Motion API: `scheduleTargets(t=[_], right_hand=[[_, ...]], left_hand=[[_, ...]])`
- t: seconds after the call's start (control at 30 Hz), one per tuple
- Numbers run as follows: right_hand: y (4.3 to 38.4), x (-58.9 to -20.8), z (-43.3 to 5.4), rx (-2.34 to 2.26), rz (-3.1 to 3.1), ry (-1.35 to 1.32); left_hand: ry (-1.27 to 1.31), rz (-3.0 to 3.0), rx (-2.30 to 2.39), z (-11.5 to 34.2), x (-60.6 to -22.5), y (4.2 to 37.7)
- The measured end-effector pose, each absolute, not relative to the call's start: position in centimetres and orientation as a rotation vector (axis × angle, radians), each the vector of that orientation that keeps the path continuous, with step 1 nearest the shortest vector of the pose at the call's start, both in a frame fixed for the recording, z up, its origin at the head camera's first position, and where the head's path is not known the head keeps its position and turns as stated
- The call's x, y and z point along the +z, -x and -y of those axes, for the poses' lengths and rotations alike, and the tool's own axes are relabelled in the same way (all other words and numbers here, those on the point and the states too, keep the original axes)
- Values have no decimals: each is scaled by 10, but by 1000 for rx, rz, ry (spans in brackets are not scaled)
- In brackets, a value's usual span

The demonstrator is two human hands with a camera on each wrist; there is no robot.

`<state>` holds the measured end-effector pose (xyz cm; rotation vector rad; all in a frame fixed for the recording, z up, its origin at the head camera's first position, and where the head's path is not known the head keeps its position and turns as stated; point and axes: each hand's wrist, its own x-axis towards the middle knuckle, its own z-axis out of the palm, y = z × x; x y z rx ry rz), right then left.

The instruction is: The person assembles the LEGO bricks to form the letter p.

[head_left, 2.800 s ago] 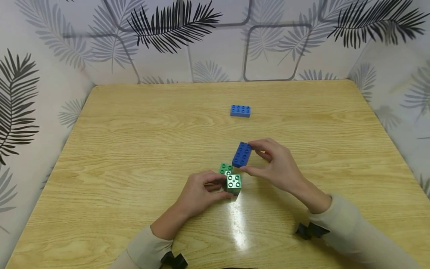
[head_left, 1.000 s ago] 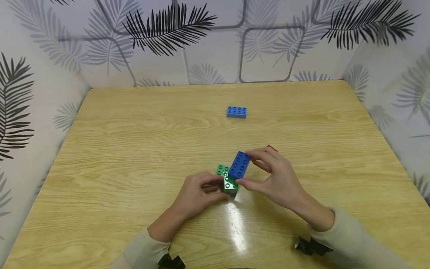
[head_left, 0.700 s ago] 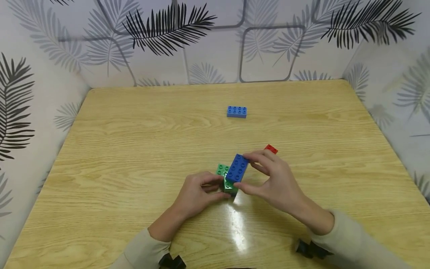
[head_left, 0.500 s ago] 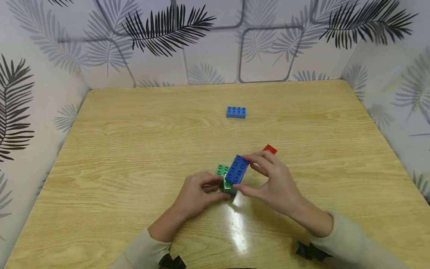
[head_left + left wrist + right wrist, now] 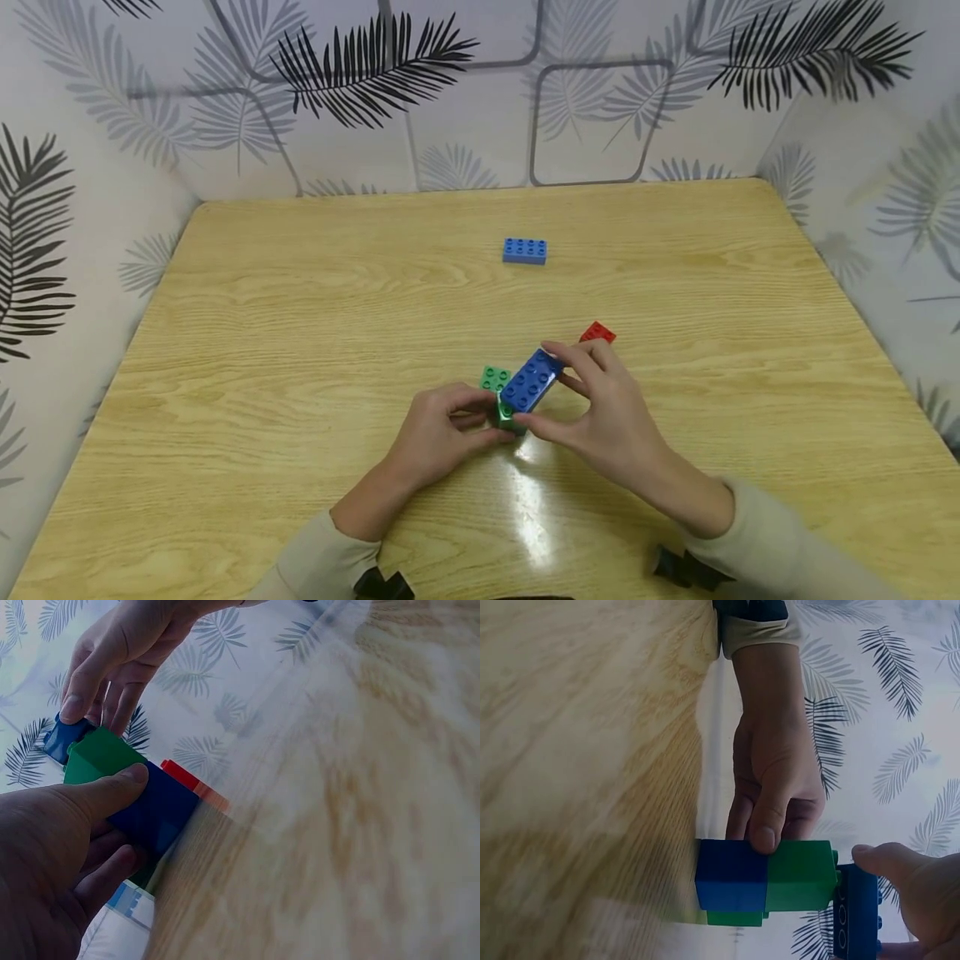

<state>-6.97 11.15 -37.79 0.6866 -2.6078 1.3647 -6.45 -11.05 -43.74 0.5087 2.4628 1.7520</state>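
Observation:
My left hand (image 5: 444,429) grips a small stack of toy building bricks, its thumb across the side. In the stack a green brick (image 5: 802,875) sits on a dark blue brick (image 5: 731,875). A second green brick (image 5: 496,377) lies low beside it, on the far side. My right hand (image 5: 611,417) pinches a long blue brick (image 5: 531,381) by its ends between thumb and fingers. That brick lies slantwise over the upper green one, at its studs; whether it is pressed down on them I cannot tell.
Behind my right fingers a red brick (image 5: 598,332) lies on the wooden table (image 5: 300,317). Farther back lies a lighter blue brick (image 5: 525,251) with several studs. Leaf-patterned walls (image 5: 465,125) border the table at the back and sides.
My right hand has brought the long blue brick left and down over the green brick and turned it slightly. The red brick has come out from behind that hand. My left hand keeps its grip.

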Motion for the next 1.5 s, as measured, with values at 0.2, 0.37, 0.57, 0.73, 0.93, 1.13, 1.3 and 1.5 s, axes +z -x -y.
scheduleTargets(t=[0.2,0.37,0.57,0.73,0.93,1.13,1.3,1.5], right_hand=[[68,-375,-107,1370,2686,-618],[70,-374,-107,1322,2719,-607],[70,-371,-111,1261,2755,-616],[72,-373,-114,1282,2721,-647],[77,-377,-117,1366,2654,-715],[83,-380,-120,1435,2659,-826],[86,-380,-122,1412,2685,-880],[88,-380,-121,1534,2674,-908]], left_hand=[[-510,-2476,1743,111,-436,65],[-504,-2485,1724,111,-436,65],[-510,-2473,1730,112,-438,65],[-502,-2456,1733,111,-438,65],[-499,-2406,1772,111,-439,65],[-509,-2405,1774,112,-438,66],[-507,-2426,1749,112,-437,65],[-503,-2416,1766,112,-439,66]])
